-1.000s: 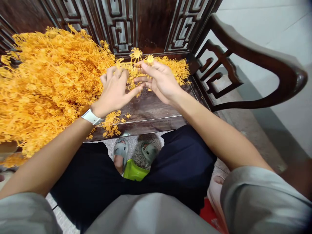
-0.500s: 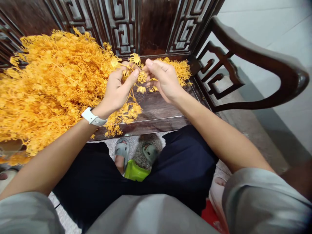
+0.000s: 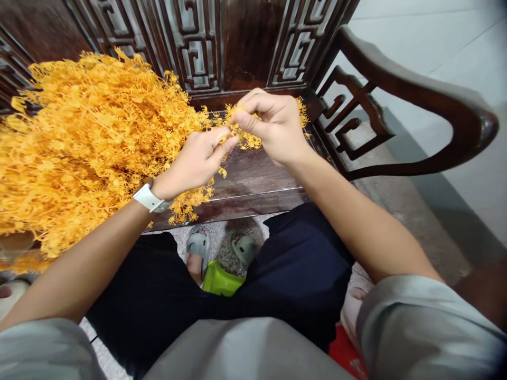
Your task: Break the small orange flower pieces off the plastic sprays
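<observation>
With my right hand (image 3: 278, 125) I pinch a small yellow sprig (image 3: 236, 130), just right of the big yellow pile (image 3: 99, 137). My left hand (image 3: 200, 157) pinches it too, nearer the pile. More yellow bits (image 3: 252, 141) lie right of the pile.

On the bench (image 3: 253, 171), a heap of sprigs (image 3: 95, 137) fills the frame's left and a second pile (image 3: 303, 112) lies upper centre behind the right hand (image 3: 273, 124), with the armrest (image 3: 428, 97) upper right and slippers (image 3: 198, 244) on the floor (image 3: 221, 232) below centre.
</observation>
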Motion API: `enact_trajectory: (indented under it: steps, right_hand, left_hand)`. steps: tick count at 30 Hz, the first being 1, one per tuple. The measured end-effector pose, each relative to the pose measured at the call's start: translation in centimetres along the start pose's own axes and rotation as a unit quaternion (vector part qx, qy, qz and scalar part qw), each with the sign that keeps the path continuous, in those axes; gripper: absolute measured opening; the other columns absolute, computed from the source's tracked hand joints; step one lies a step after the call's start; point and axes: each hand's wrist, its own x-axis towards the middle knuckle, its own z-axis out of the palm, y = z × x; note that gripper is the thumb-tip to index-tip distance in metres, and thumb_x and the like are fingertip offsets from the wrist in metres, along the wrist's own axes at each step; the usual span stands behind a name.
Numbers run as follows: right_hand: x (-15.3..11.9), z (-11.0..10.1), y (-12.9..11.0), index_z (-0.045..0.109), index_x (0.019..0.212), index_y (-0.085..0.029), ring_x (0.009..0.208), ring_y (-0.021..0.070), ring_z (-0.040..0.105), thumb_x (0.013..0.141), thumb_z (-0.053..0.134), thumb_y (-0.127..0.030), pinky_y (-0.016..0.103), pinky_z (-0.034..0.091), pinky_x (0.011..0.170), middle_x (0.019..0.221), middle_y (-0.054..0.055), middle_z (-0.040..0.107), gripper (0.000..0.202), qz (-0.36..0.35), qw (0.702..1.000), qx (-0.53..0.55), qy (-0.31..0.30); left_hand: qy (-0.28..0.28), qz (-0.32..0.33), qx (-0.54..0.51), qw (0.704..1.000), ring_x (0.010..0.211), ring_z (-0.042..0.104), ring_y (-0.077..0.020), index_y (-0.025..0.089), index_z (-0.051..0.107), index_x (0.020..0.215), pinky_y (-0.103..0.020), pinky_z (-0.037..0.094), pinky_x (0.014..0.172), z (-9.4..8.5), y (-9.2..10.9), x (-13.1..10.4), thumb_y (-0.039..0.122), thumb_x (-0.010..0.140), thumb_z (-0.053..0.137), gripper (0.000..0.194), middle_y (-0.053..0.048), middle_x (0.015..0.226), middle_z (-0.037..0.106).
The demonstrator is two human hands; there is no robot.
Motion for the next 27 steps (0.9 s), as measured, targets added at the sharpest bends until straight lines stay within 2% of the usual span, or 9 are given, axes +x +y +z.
enact_trajectory:
  steps: [7,10,12,13,15,18,20,24,27]
  right_hand:
    - [3.2,-6.3,7.7,0.067,0.088,-0.024,0.088,0.021,0.068,0.095,0.063,-0.08,0.033,0.054,0.071,0.087,0.004,0.069,0.057,0.023,0.993,-0.024,0.115]
    - [1.7,-8.1,7.2,0.074,0.084,-0.02,0.08,0.0187,0.068,0.086,0.083,-0.067,0.032,0.054,0.072,0.081,0.004,0.074,0.048,0.083,0.977,-0.111,-0.16]
    - [0.5,-8.1,6.1,0.08,0.086,-0.016,0.074,0.0179,0.07,0.079,0.091,-0.059,0.031,0.055,0.07,0.08,0.005,0.078,0.045,0.189,0.867,-0.123,-0.444]
    - [0.1,-8.0,5.6,0.081,0.088,-0.014,0.072,0.018,0.071,0.077,0.093,-0.058,0.032,0.056,0.069,0.081,0.006,0.079,0.047,0.225,0.824,-0.102,-0.511]
    - [0.1,-7.8,4.8,0.08,0.096,-0.014,0.072,0.0183,0.073,0.078,0.091,-0.064,0.032,0.058,0.069,0.083,0.006,0.08,0.054,0.23,0.854,-0.037,-0.464]
    - [1.3,-7.7,4.2,0.074,0.11,-0.02,0.077,0.0168,0.072,0.088,0.076,-0.077,0.029,0.058,0.071,0.088,0.004,0.079,0.061,0.155,0.965,0.045,-0.207]
    - [1.8,-7.3,4.3,0.072,0.116,-0.021,0.074,0.0154,0.069,0.094,0.067,-0.079,0.028,0.057,0.067,0.089,0.004,0.078,0.062,0.166,0.975,0.079,-0.128]
    - [1.0,-4.3,4.7,0.073,0.107,-0.019,0.065,0.013,0.062,0.091,0.079,-0.07,0.025,0.05,0.056,0.084,0.005,0.076,0.053,0.242,0.957,0.071,-0.141]
    - [0.1,-1.4,4.0,0.072,0.102,-0.02,0.064,0.0134,0.059,0.097,0.062,-0.08,0.026,0.047,0.054,0.08,0.005,0.072,0.061,0.198,0.964,0.068,-0.164]
  left_hand:
    - [-0.128,0.079,0.013,0.989,0.053,0.044,-0.0158,0.023,0.048,0.074,-0.035,0.032,0.061,-0.7,3.4,-1.7,0.038,0.109,0.053,0.039,0.003,0.058,0.047]
    - [-0.12,0.062,0.024,0.99,0.053,0.046,-0.016,0.023,0.048,0.076,-0.035,0.03,0.06,-0.4,3.4,-2.5,0.038,0.111,0.05,0.038,0.003,0.058,0.048]
    - [-0.096,0.042,0.024,0.994,0.053,0.045,-0.0155,0.023,0.045,0.075,-0.034,0.03,0.059,-0.4,2.6,-2.4,0.04,0.111,0.049,0.04,0.003,0.06,0.048]
    - [-0.085,0.034,0.021,0.996,0.053,0.043,-0.0151,0.023,0.043,0.074,-0.034,0.03,0.059,-0.6,2.1,-2.2,0.041,0.111,0.049,0.042,0.003,0.06,0.047]
    - [-0.065,0.022,0.009,0.998,0.055,0.042,-0.0147,0.023,0.04,0.073,-0.034,0.031,0.06,-1.0,1.4,-1.9,0.041,0.11,0.049,0.043,0.003,0.061,0.046]
    - [-0.047,0.011,0.002,0.999,0.058,0.043,-0.0149,0.023,0.041,0.073,-0.033,0.033,0.063,-1.7,1.2,-1.5,0.042,0.11,0.05,0.043,0.003,0.065,0.05]
    - [-0.047,0.003,0.004,0.999,0.059,0.043,-0.0151,0.023,0.043,0.073,-0.033,0.034,0.064,-1.8,1.3,-1.4,0.044,0.111,0.05,0.044,0.003,0.066,0.05]
    - [-0.051,0.005,0.022,0.998,0.061,0.049,-0.0161,0.022,0.052,0.078,-0.033,0.037,0.065,-1.3,0.9,-1.3,0.046,0.11,0.05,0.04,0.001,0.07,0.057]
    - [-0.051,-0.005,0.057,0.997,0.062,0.054,-0.0184,0.022,0.064,0.085,-0.033,0.038,0.067,-0.7,-0.1,-1.2,0.049,0.11,0.048,0.04,-0.001,0.07,0.063]
